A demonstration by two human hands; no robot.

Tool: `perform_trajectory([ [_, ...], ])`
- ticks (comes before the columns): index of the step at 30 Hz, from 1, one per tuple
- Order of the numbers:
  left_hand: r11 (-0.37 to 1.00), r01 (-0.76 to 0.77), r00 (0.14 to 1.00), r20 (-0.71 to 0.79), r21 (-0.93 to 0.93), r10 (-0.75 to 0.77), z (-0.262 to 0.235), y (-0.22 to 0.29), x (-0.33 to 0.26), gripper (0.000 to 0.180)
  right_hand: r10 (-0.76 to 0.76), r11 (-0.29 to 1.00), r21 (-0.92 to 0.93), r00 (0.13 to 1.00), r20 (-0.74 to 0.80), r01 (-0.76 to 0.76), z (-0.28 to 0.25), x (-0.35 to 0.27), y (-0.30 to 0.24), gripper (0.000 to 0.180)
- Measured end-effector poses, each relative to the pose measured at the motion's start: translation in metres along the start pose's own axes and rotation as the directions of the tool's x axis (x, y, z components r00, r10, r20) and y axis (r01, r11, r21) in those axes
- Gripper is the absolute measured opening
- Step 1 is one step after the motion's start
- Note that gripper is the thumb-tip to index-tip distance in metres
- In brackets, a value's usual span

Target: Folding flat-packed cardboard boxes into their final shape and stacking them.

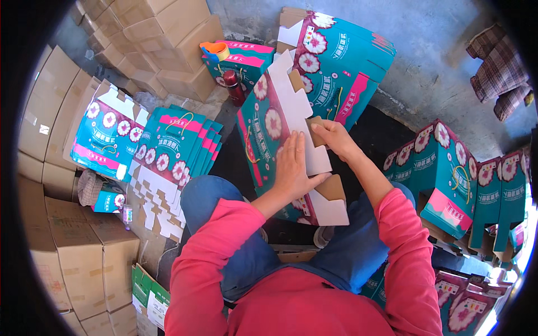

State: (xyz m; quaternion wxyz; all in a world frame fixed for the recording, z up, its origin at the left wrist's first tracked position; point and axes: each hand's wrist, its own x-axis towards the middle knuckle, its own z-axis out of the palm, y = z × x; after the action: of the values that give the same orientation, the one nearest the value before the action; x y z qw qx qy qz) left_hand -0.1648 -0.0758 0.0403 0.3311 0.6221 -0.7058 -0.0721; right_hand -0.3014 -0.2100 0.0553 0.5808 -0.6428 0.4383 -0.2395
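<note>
Between my knees stands a partly folded teal and purple cardboard gift box, tilted, with its white flaps and brown flap undersides turned up toward me. My left hand lies flat across a white flap, fingers stretched together and thumb apart. On the far right side of the box, my right hand pinches a small brown cardboard flap between thumb and fingers. Another brown flap sticks up at the near end. The inside of the box is hidden under the flaps.
Flat printed cartons lean against the wall ahead. More flat cartons lie fanned out at left, beside stacked brown boxes. Formed teal boxes stand at right. A red flask and tape rolls are at the back.
</note>
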Motion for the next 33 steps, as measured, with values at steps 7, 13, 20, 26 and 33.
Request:
perform_trajectory([
  [7,0.986,-0.075,0.993,-0.104,-0.148,0.059,-0.002,-0.014,0.005,0.082,0.035,0.994,0.106,0.996,-0.078,-0.026,-0.003,-0.003,-0.005,0.033],
  [13,0.95,-0.019,0.996,-0.09,-0.312,-0.009,-0.011,-0.017,0.017,0.071,0.013,0.998,0.059,0.988,-0.151,-0.004,-0.025,0.005,0.007,0.034],
  [20,0.973,-0.094,0.995,-0.037,-0.211,0.088,-0.056,-0.027,0.003,0.062,-0.187,0.981,-0.143,0.82,-0.541,0.129,-0.105,0.024,0.018,0.036],
  [26,0.996,-0.075,0.989,0.126,-0.05,0.081,-0.065,-0.043,-0.023,0.071,-0.28,0.935,-0.345,0.777,-0.564,0.087,-0.102,0.038,0.021,0.038],
  [33,0.972,-0.228,0.94,0.244,-0.064,0.237,-0.084,-0.039,-0.014,0.081,-0.343,0.88,-0.473,0.756,-0.557,0.051,-0.108,0.05,0.022,0.038],
])
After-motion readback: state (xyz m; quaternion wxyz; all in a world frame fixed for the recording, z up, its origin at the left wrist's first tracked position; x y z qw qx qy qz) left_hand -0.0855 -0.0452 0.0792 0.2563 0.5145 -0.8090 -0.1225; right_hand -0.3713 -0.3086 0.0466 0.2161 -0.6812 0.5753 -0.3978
